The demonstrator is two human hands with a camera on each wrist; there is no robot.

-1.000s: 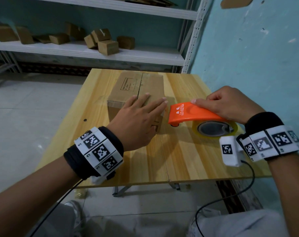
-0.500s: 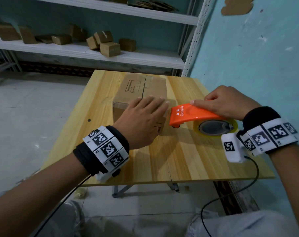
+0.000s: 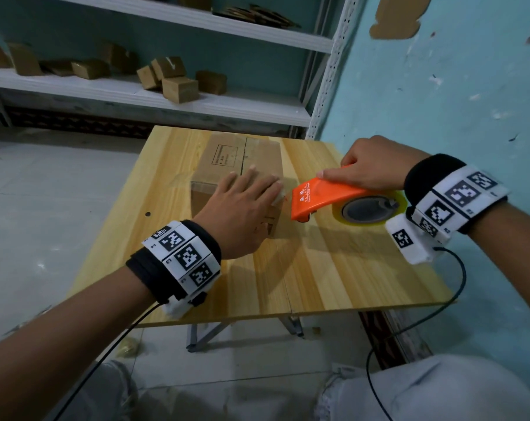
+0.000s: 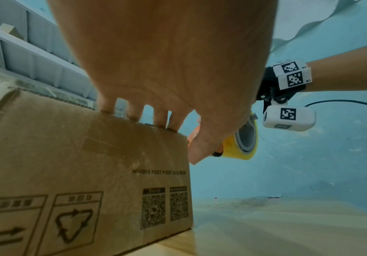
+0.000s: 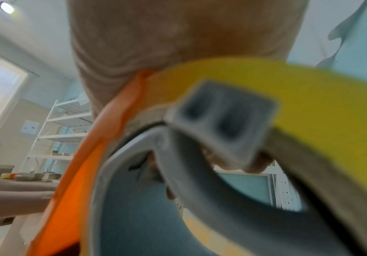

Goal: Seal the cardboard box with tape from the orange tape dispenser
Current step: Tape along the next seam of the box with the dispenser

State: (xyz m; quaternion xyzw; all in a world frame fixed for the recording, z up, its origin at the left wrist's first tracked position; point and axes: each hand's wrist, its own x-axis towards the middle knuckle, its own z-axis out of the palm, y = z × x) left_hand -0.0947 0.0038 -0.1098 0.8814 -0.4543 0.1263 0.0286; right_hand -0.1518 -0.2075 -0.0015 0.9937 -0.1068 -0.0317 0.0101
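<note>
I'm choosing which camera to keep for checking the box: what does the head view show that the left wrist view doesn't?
Only the head view shows the cardboard box's top seam, the whole orange tape dispenser, the right hand gripping it, and the wooden table. Only the left wrist view shows the box's printed side codes. Both show the left hand flat on the box and the yellow tape roll.

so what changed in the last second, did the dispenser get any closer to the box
Barely. The right hand brought the orange tape dispenser slightly closer to the cardboard box; its nose now sits beside the left hand's fingertips. Nothing was picked up or released. The left hand stays flat on the box top, and the box is where it was on the table.
</note>
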